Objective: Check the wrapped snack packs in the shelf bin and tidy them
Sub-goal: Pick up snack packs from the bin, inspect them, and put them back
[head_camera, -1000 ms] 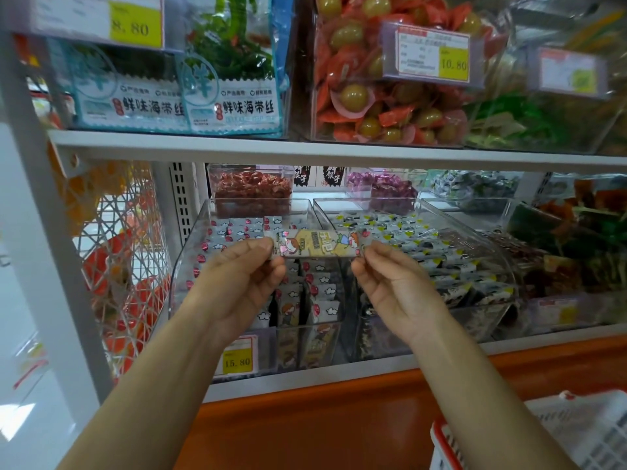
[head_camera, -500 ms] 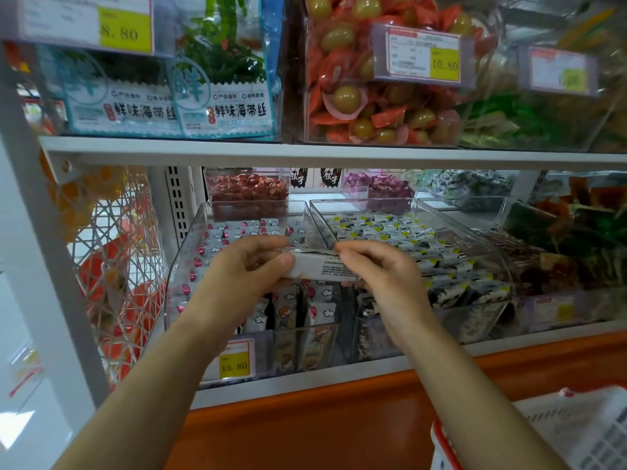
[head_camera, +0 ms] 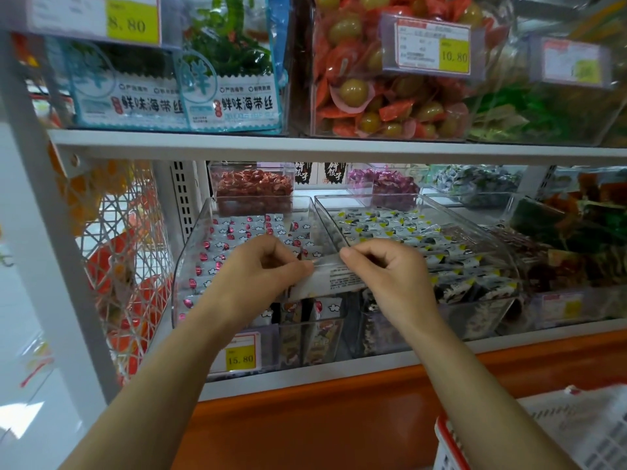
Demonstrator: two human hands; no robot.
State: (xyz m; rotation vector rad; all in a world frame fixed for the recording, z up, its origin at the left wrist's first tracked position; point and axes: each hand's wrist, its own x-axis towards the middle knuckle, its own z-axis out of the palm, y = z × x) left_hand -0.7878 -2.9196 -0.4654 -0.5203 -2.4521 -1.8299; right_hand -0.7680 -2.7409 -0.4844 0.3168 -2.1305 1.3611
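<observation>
Both hands are holding one wrapped snack pack (head_camera: 334, 283) in front of the clear shelf bin (head_camera: 190, 262) on the lower shelf. The left hand (head_camera: 254, 271) is pinching the pack's left end between thumb and curled fingers. The right hand (head_camera: 390, 276) is pinching its right end in the same way. The pack is lying roughly level between them, turning up a pale side with what looks like fine print, too blurred to read. It is hovering over the front part of the bin, above the rows of packs (head_camera: 237, 228) with white clouds and pink dots that are filling it. Just beside it on the right, a second clear bin (head_camera: 481, 225) is holding packs marked in yellow and black. A yellow price tag (head_camera: 241, 357) reading 15.80 is sitting on the front of the left bin. The upper shelf (head_camera: 237, 145) is carrying seaweed bags (head_camera: 234, 96) and a bin of red-wrapped green balls (head_camera: 353, 93). A white basket (head_camera: 442, 434) with a red rim is showing in the lower right corner.
</observation>
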